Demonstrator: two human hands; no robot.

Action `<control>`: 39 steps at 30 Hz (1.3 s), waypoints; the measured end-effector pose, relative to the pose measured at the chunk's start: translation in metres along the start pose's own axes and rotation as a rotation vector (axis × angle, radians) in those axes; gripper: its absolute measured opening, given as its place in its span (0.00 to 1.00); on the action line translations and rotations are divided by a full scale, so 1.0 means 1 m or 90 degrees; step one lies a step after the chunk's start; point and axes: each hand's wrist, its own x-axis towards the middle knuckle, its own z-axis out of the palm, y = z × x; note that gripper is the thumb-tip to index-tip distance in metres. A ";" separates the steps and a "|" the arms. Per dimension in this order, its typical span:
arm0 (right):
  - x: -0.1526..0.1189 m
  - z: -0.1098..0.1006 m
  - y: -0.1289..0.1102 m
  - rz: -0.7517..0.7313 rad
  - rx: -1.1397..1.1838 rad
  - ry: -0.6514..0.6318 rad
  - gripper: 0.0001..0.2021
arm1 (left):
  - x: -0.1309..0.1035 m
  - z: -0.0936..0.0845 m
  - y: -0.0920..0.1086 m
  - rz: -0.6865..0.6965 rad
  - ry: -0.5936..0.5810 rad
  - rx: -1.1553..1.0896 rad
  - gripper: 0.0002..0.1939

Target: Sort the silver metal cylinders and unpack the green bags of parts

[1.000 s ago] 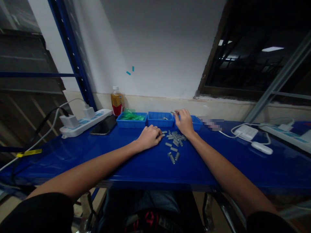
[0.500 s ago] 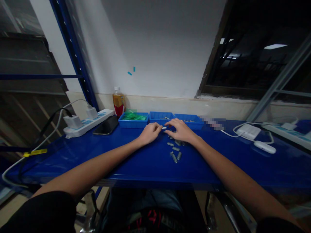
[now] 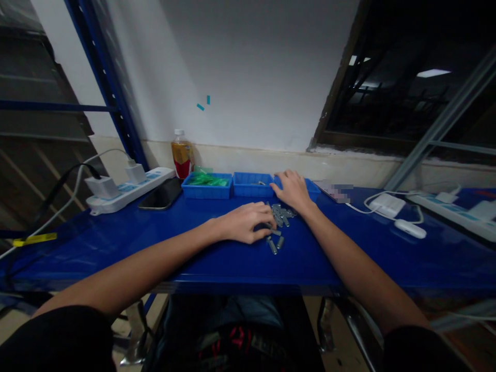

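Observation:
My left hand (image 3: 250,222) is low over a loose pile of small grey metallic cylinders (image 3: 284,214). Its thumb and fingers are apart, with a cylinder near the fingertips. Further back, my right hand (image 3: 292,188) reaches over the right blue bin (image 3: 313,190), fingers spread and partly covering it. What lies under those fingers is hidden. The middle blue bin (image 3: 252,187) contains a few small shiny pieces (image 3: 261,183). Green plastic pieces (image 3: 207,179) fill the left blue bin (image 3: 207,192).
On the blue table (image 3: 194,253), a phone (image 3: 160,195) lies beside a power strip (image 3: 127,191) with plugs. A drink bottle (image 3: 182,155) stands behind. At right are a white charger (image 3: 386,205), a white case (image 3: 409,228), cables and another power strip (image 3: 457,212).
My hands were together by the bins, the left pinching a small pale piece. Now they are apart: my left came nearer, down to the cylinders, and my right went back over the right bin.

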 end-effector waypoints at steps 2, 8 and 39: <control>-0.004 -0.001 0.003 0.000 0.021 -0.026 0.15 | -0.001 -0.005 0.006 0.025 -0.054 -0.005 0.11; -0.014 -0.011 -0.007 -0.025 0.149 -0.094 0.14 | -0.003 -0.010 -0.002 0.001 -0.116 -0.041 0.06; -0.007 -0.028 0.005 0.024 0.141 0.067 0.10 | -0.001 0.004 -0.010 -0.208 0.164 -0.227 0.40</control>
